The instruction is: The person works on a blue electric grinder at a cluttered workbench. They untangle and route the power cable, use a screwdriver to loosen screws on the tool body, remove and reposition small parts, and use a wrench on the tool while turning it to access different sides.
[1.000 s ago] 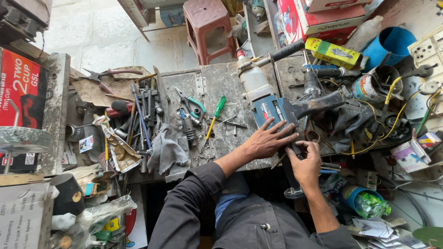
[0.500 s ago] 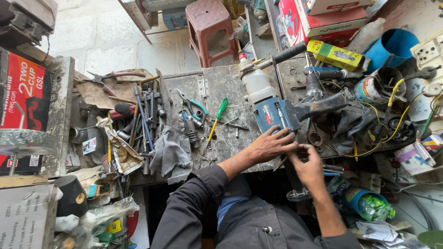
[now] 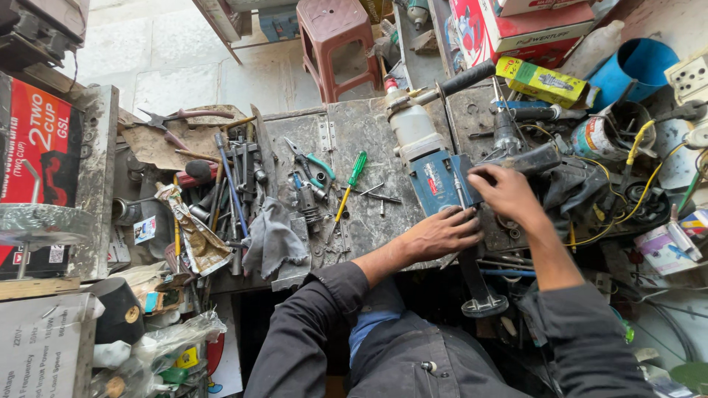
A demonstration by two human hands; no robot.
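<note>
- While the left hand lies flat with its fingers spread against the near end of the blue hammer drill, the right hand curls over the drill's rear by the black handle; whether it truly grips is hidden.
- The drill lies along the right part of the workbench, nose toward the far edge, body close to the near edge.
- Risk, as I judge it: the heavy drill could roll or slide off the near edge, since only a flat palm steadies it, and loose yellow wires beside it could snag.
- A green-handled screwdriver lies just left of the drill.
- Compared with a second ago, the right hand has moved up from the near edge onto the drill.
</note>
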